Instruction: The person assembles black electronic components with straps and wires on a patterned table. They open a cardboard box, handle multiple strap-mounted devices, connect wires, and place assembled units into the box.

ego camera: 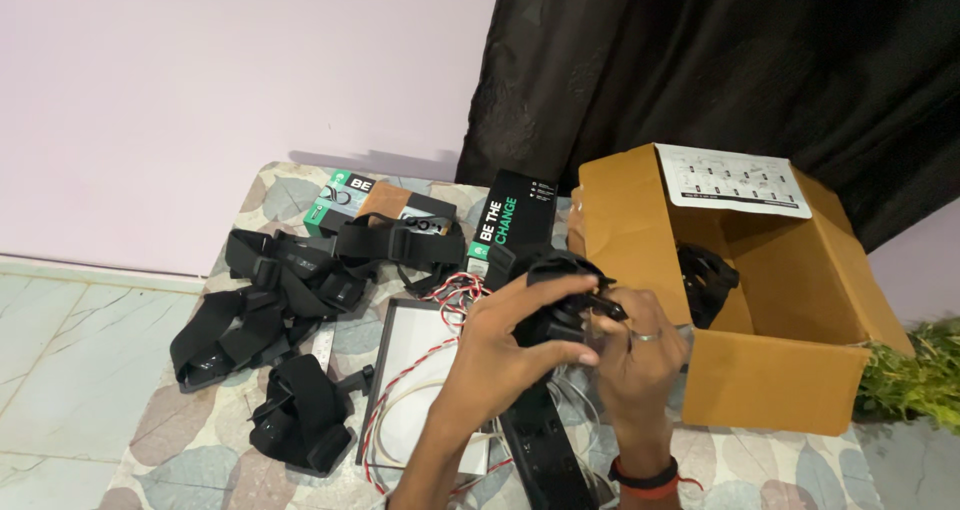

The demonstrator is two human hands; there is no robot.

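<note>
Reaching in from below, the left hand and right hand both clamp around a black strap mount, held above the desk beside the open cardboard box.

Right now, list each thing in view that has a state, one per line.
Cardboard box: open, flaps up, a black item inside.
Black gadget: held in both hands over the table.
Left hand: closed around the gadget.
Right hand: gripping the gadget's side.
Straps: loose, heaped on the table.
Red-white cable: slack, lying across the white tray.
</note>
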